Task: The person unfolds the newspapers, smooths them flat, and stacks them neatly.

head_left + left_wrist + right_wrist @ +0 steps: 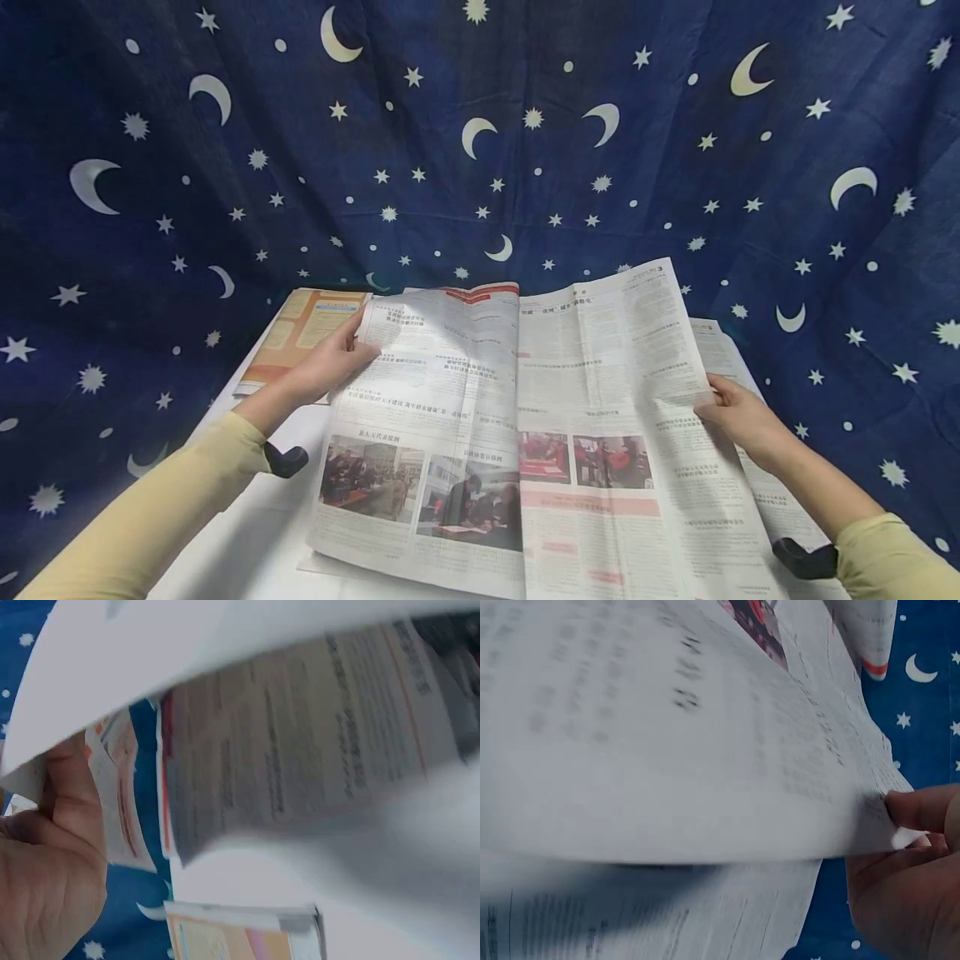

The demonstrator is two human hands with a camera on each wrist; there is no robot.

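Note:
An open newspaper [465,400] is spread wide in the head view, its centre fold running down the middle and colour photos low on both pages. My left hand [332,364] pinches the upper left edge of the left page. At the right page's outer edge, my right hand [742,414] pinches the paper between thumb and fingers. The right wrist view shows that page's edge in the right hand [907,862], lifted over other printed sheets. Beside the left hand [56,862] in the left wrist view, the page curves up above more newsprint [292,742].
An orange-and-white printed paper [303,337] lies on the white table [262,500] at the back left. Another newspaper sheet [780,492] shows beneath the right page. A dark blue cloth [480,150] with moons and stars hangs behind.

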